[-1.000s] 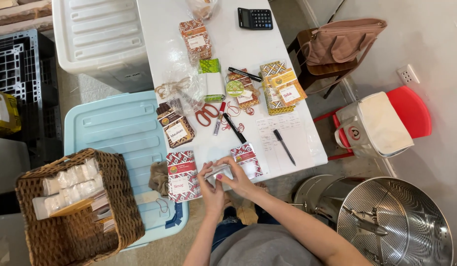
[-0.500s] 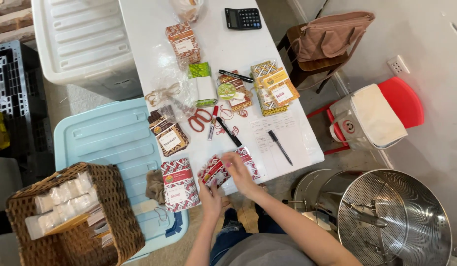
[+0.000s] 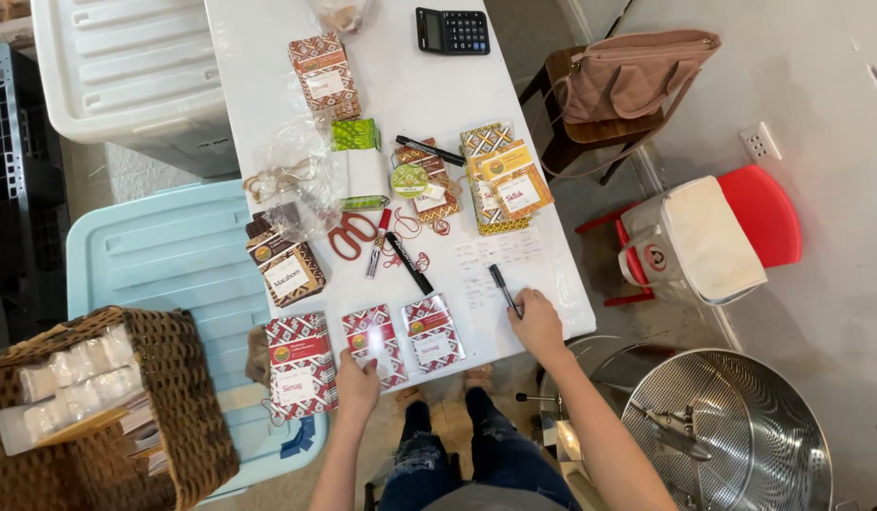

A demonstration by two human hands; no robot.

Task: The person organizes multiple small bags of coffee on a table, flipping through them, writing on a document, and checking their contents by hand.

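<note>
Head view: a white rectangular bench (image 3: 268,123) runs away from the person. Along its near edge lie three flat red-and-white patterned paper packets with white labels. The left hand (image 3: 356,389) rests palm down on the near end of the middle red-and-white packet (image 3: 373,343), fingers spread flat, grip open and closed on nothing. The left red-and-white packet (image 3: 300,363) lies just beside it toward the near left corner; the right red-and-white packet (image 3: 433,332) lies on the other side, apart from both hands. The right hand (image 3: 538,325) sits at the near right corner, fingers curled loosely at the lower end of a slim black pen (image 3: 504,289) that lies on a white handwritten sheet (image 3: 500,260); whether the grip has closed on the pen cannot be told. Mid-bench lie red-handled scissors (image 3: 351,232) and a black marker (image 3: 408,263). A black calculator (image 3: 452,30) sits at the far edge.
</note>
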